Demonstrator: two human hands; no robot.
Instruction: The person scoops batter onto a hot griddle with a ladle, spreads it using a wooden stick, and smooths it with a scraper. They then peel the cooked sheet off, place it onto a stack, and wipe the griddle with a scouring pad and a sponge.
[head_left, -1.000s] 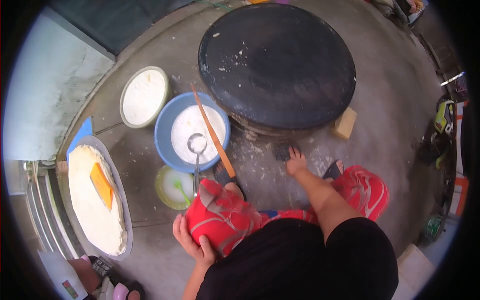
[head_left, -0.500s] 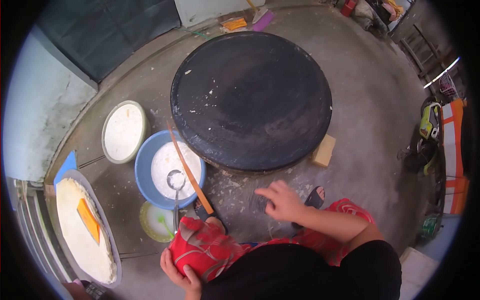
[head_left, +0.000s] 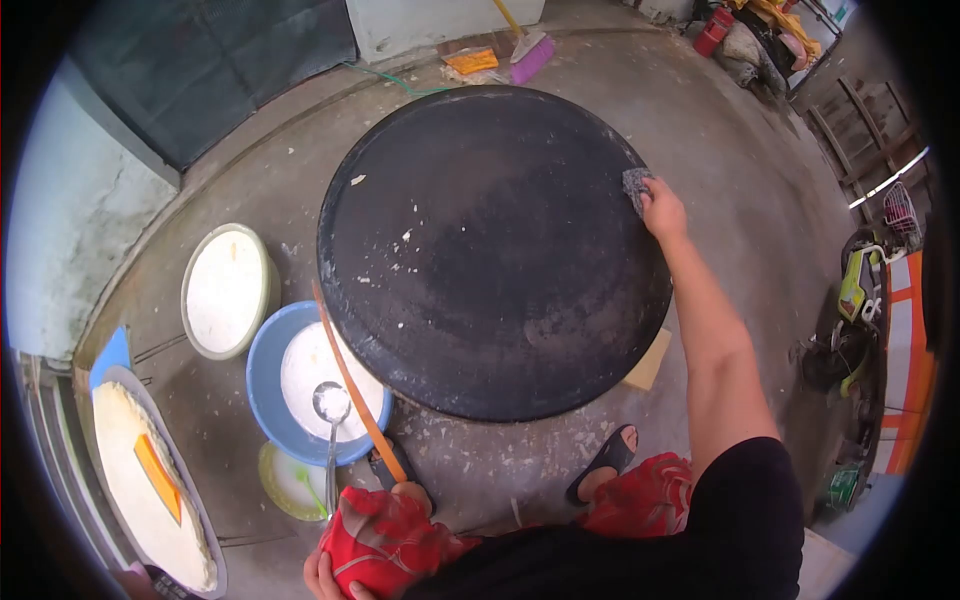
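Note:
A large round black griddle (head_left: 490,250) has small white flakes scattered on its left part. My right hand (head_left: 663,208) is closed on a grey scouring pad (head_left: 636,188) at the griddle's right rim. Low in the view, my left hand (head_left: 325,578) rests on my knee in red patterned cloth, its fingers partly visible and spread. Left of the griddle stands a blue basin (head_left: 262,370) of white mixture, with a ladle (head_left: 331,402) in it. A long thin wooden stick (head_left: 350,385) leans across the basin, beside the griddle.
A pale green basin (head_left: 272,290) of white mixture and a small green bowl (head_left: 270,480) flank the blue basin. At the far left lies a board with a white stack (head_left: 130,450) and an orange scraper (head_left: 158,477). A yellow block (head_left: 650,362) touches the griddle's lower right; a broom (head_left: 531,58) lies behind.
My right hand has moved from below the griddle up to its right rim, with the grey pad now clearly visible in it. The view has shifted, and the griddle appears lower.

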